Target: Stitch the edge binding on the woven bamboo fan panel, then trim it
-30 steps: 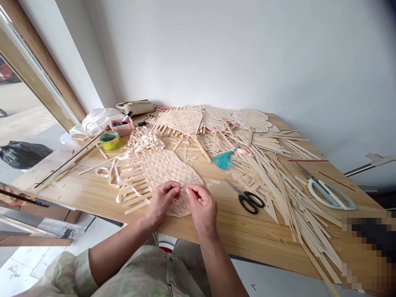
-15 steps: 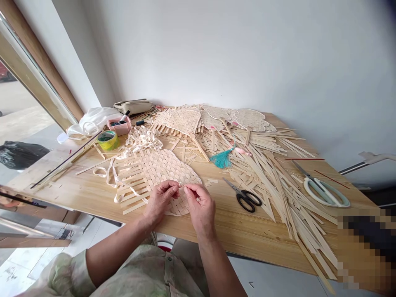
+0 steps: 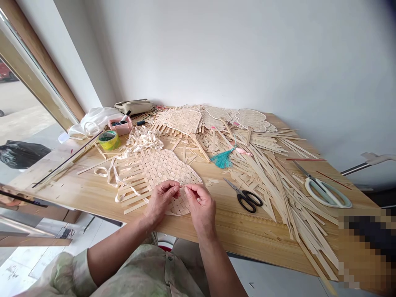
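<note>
The left hand [image 3: 162, 201] and right hand [image 3: 201, 205] each keep a closed fingertip grip on the near edge of the woven mat [image 3: 154, 167], which lies flat on the worktop [image 3: 241, 231], seemingly steadied for fine work.

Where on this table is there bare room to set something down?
The table is bare along its near edge between the right hand and the black scissors, and left of the woven panel. Bamboo strips crowd the right; finished fans the back.

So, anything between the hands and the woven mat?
Nothing visible: the left hand and right hand both pinch the woven mat at its near edge; the black scissors lie apart, rightward.
</note>
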Action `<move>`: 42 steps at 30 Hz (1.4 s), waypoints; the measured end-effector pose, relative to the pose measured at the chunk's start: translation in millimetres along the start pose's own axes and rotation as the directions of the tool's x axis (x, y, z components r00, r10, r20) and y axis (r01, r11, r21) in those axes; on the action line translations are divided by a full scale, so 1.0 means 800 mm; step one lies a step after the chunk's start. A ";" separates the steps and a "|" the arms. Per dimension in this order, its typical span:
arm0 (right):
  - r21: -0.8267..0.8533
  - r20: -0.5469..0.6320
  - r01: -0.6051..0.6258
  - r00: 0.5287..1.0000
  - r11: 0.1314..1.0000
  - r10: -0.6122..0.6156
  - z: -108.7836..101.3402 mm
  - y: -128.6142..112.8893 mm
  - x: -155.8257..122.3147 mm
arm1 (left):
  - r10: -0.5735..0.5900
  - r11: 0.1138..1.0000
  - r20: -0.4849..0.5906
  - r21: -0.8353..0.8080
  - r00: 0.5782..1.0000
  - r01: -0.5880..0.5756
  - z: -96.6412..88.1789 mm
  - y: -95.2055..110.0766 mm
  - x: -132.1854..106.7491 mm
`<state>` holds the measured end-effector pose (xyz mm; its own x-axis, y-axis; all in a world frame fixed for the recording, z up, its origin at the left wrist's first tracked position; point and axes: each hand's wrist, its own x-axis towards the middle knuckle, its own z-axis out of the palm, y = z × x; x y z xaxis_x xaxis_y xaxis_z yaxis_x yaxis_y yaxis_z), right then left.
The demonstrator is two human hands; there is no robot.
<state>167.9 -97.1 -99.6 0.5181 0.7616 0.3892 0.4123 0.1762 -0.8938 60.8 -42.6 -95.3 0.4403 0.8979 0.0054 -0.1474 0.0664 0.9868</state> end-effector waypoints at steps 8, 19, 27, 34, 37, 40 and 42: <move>0.001 -0.007 -0.001 1.000 1.000 0.001 0.000 -0.001 0.000 | 0.010 1.000 0.020 0.010 1.000 -0.010 -0.001 -0.001 -0.002; 0.007 -0.006 -0.003 1.000 1.000 0.003 0.000 -0.001 -0.001 | 0.009 0.998 -0.002 0.069 1.000 -0.009 0.004 0.005 -0.001; 0.040 0.006 -0.022 1.000 0.999 0.022 -0.001 -0.001 -0.001 | 0.006 0.995 -0.005 0.103 1.000 -0.005 0.007 0.007 -0.001; 0.116 0.018 -0.083 0.996 0.990 0.082 -0.002 -0.001 -0.001 | 0.077 0.977 -0.010 0.201 0.997 -0.073 0.008 0.008 -0.002; 0.142 0.027 -0.106 0.994 0.984 0.103 -0.002 -0.001 -0.001 | 0.113 0.966 0.000 0.233 0.994 -0.110 0.008 0.007 -0.003; 0.152 0.030 -0.124 0.992 0.980 0.121 -0.003 -0.003 -0.001 | 0.125 0.962 0.001 0.246 0.992 -0.121 0.008 0.005 -0.004; 0.155 0.028 -0.133 0.991 0.979 0.130 -0.003 -0.003 -0.001 | 0.135 0.960 -0.004 0.250 0.991 -0.129 0.008 0.004 -0.004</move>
<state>168.5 -99.7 -96.9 0.5460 0.7954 0.2632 0.2183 0.1683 -0.9613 64.8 -48.1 -90.8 0.4126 0.9005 0.1374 0.0229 -0.1610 0.9867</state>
